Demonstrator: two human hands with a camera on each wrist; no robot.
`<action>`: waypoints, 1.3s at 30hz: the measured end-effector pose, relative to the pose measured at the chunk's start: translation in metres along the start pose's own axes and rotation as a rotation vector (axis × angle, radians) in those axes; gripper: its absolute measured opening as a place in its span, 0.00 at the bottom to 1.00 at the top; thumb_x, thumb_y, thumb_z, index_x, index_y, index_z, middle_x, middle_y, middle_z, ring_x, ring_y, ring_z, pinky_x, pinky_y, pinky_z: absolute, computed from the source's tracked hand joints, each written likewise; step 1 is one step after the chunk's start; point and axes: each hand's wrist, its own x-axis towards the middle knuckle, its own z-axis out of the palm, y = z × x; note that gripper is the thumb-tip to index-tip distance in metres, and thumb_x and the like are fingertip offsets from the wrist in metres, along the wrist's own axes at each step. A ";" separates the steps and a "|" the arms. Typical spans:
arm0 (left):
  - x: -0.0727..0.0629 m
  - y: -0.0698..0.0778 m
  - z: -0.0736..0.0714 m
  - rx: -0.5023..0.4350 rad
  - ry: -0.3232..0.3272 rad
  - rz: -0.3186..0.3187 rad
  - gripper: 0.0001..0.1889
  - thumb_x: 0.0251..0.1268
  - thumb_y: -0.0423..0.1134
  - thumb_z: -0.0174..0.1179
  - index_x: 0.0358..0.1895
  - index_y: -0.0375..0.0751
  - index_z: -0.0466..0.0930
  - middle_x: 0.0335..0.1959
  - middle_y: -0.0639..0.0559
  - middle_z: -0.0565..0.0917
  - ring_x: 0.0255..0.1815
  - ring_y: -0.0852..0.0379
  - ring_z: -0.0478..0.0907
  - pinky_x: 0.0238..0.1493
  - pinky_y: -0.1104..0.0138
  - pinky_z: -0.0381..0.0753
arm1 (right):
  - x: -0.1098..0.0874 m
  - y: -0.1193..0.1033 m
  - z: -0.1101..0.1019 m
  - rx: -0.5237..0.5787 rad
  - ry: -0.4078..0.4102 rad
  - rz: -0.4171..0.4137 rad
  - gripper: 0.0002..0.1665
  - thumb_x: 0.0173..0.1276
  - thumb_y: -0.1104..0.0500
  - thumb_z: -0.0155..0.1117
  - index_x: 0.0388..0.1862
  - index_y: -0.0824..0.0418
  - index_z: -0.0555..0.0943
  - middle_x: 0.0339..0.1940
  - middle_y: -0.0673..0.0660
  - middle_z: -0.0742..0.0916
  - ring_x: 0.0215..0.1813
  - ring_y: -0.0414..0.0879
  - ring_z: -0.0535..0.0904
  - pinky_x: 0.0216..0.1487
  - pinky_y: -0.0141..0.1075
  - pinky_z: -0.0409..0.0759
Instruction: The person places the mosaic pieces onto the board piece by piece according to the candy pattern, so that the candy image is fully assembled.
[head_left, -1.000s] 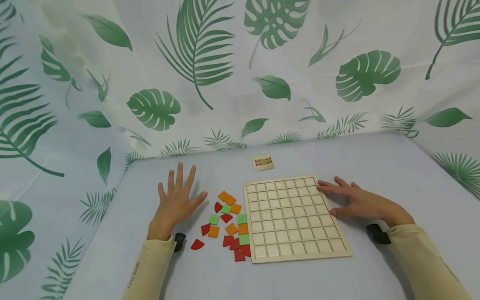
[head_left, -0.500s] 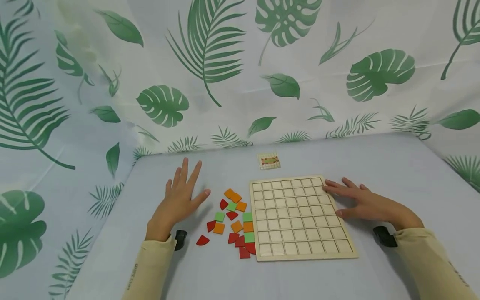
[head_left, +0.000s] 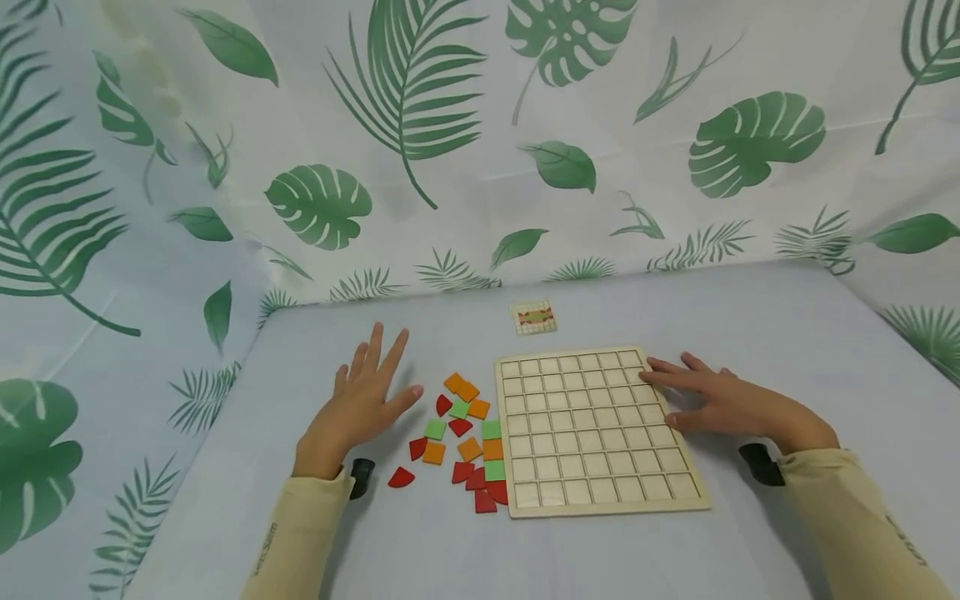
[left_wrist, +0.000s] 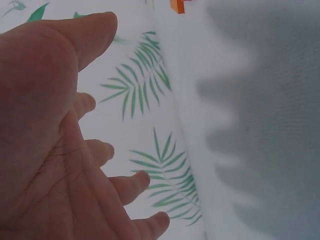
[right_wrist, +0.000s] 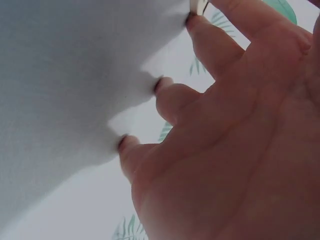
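Observation:
A square wooden grid board (head_left: 600,429) lies flat on the table. My right hand (head_left: 731,408) touches its right edge with thumb and fingertips, the fingers extended. In the right wrist view a sliver of the board's edge (right_wrist: 199,7) shows by a fingertip of the right hand (right_wrist: 225,120). To the left of the board, loose flat tiles lie scattered: orange squares (head_left: 432,453), green squares (head_left: 435,429) and red quarter-round pieces (head_left: 401,477). My left hand (head_left: 356,408) is held with spread fingers left of these tiles, holding nothing. The left wrist view shows the left hand's palm (left_wrist: 50,150) above its shadow.
A small pattern card (head_left: 534,317) with a red, green and orange design lies beyond the board. Several tiles touch or lie against the board's left edge. White cloth with green leaves (head_left: 322,207) hangs behind and beside the table (head_left: 600,554).
The whole head view has shifted slightly. My left hand has turned a little toward the right, its fingers closer together. My right hand stays at the board's edge, and the tiles lie as before.

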 end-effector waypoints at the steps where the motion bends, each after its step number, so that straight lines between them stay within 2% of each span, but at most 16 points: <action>1: 0.001 0.000 0.001 -0.001 -0.007 0.001 0.48 0.80 0.55 0.60 0.90 0.50 0.40 0.89 0.38 0.30 0.86 0.27 0.34 0.77 0.28 0.35 | 0.000 -0.001 0.000 0.003 -0.002 0.005 0.44 0.72 0.53 0.75 0.81 0.66 0.69 0.86 0.72 0.59 0.83 0.81 0.34 0.68 0.83 0.26; 8: 0.004 0.001 0.006 -0.004 -0.066 0.011 0.46 0.81 0.56 0.59 0.90 0.51 0.41 0.89 0.38 0.36 0.86 0.28 0.37 0.78 0.29 0.38 | -0.002 -0.004 -0.002 -0.020 -0.002 0.042 0.46 0.71 0.52 0.75 0.81 0.66 0.69 0.86 0.71 0.59 0.84 0.79 0.36 0.69 0.83 0.30; 11: 0.005 0.002 0.007 -0.047 -0.074 0.043 0.43 0.81 0.53 0.59 0.89 0.47 0.49 0.89 0.38 0.47 0.86 0.30 0.44 0.80 0.33 0.44 | -0.002 -0.003 -0.003 -0.021 -0.005 0.043 0.46 0.71 0.52 0.76 0.82 0.65 0.69 0.86 0.71 0.59 0.84 0.78 0.36 0.69 0.82 0.30; 14: 0.008 0.001 0.009 -0.133 -0.083 0.091 0.37 0.83 0.50 0.59 0.86 0.42 0.58 0.85 0.38 0.59 0.85 0.34 0.54 0.80 0.38 0.54 | -0.001 0.002 -0.004 -0.015 -0.002 0.027 0.47 0.71 0.51 0.76 0.82 0.65 0.67 0.86 0.71 0.59 0.84 0.78 0.36 0.70 0.81 0.29; 16: 0.011 0.000 0.010 -0.190 -0.098 0.096 0.34 0.84 0.48 0.58 0.84 0.41 0.62 0.83 0.39 0.65 0.83 0.38 0.59 0.79 0.41 0.59 | -0.002 0.007 -0.004 -0.011 0.004 0.016 0.49 0.71 0.50 0.76 0.84 0.65 0.66 0.86 0.70 0.59 0.85 0.77 0.37 0.72 0.80 0.29; 18: 0.012 -0.002 0.009 -0.228 -0.113 0.079 0.32 0.84 0.48 0.58 0.83 0.41 0.65 0.82 0.41 0.67 0.82 0.39 0.62 0.78 0.43 0.62 | -0.003 0.012 -0.004 0.003 0.010 0.000 0.51 0.70 0.50 0.76 0.85 0.65 0.64 0.87 0.70 0.59 0.85 0.76 0.38 0.73 0.78 0.28; 22: 0.009 -0.004 0.003 -0.238 -0.140 0.021 0.31 0.83 0.48 0.59 0.82 0.42 0.68 0.78 0.39 0.72 0.77 0.38 0.69 0.73 0.42 0.71 | -0.005 0.018 -0.004 0.031 0.008 -0.014 0.52 0.70 0.51 0.76 0.86 0.64 0.62 0.87 0.68 0.58 0.86 0.74 0.37 0.74 0.76 0.28; 27: 0.005 -0.006 -0.001 -0.258 -0.180 0.004 0.28 0.82 0.46 0.61 0.78 0.42 0.73 0.69 0.40 0.80 0.67 0.40 0.77 0.64 0.46 0.81 | -0.003 0.017 -0.003 0.040 0.001 -0.011 0.51 0.70 0.52 0.76 0.85 0.65 0.63 0.87 0.69 0.59 0.85 0.76 0.36 0.73 0.78 0.26; 29: 0.006 -0.006 0.002 -0.263 -0.181 0.020 0.25 0.81 0.44 0.61 0.75 0.41 0.76 0.65 0.43 0.82 0.64 0.43 0.78 0.63 0.48 0.82 | -0.003 0.015 -0.003 0.034 0.001 -0.002 0.51 0.69 0.52 0.77 0.84 0.66 0.64 0.86 0.70 0.59 0.85 0.77 0.37 0.73 0.78 0.27; 35: 0.016 0.003 0.020 -0.219 -0.141 0.145 0.15 0.79 0.37 0.63 0.62 0.39 0.85 0.55 0.47 0.81 0.58 0.46 0.76 0.61 0.50 0.81 | -0.002 0.015 -0.005 0.018 0.002 0.008 0.51 0.69 0.52 0.77 0.84 0.66 0.64 0.86 0.69 0.60 0.85 0.76 0.38 0.73 0.78 0.28; 37: 0.020 0.005 0.026 -0.196 -0.126 0.152 0.12 0.78 0.37 0.65 0.59 0.40 0.85 0.53 0.47 0.79 0.57 0.47 0.75 0.60 0.51 0.80 | -0.001 0.015 -0.004 0.023 0.000 0.005 0.51 0.70 0.52 0.77 0.84 0.66 0.63 0.86 0.69 0.60 0.85 0.77 0.37 0.73 0.78 0.28; 39: 0.021 0.007 0.029 -0.185 -0.116 0.130 0.11 0.76 0.36 0.67 0.57 0.41 0.85 0.53 0.48 0.78 0.56 0.47 0.74 0.60 0.51 0.79 | -0.001 0.016 -0.004 0.026 0.000 0.003 0.51 0.69 0.52 0.77 0.84 0.66 0.64 0.86 0.69 0.60 0.85 0.76 0.37 0.73 0.78 0.28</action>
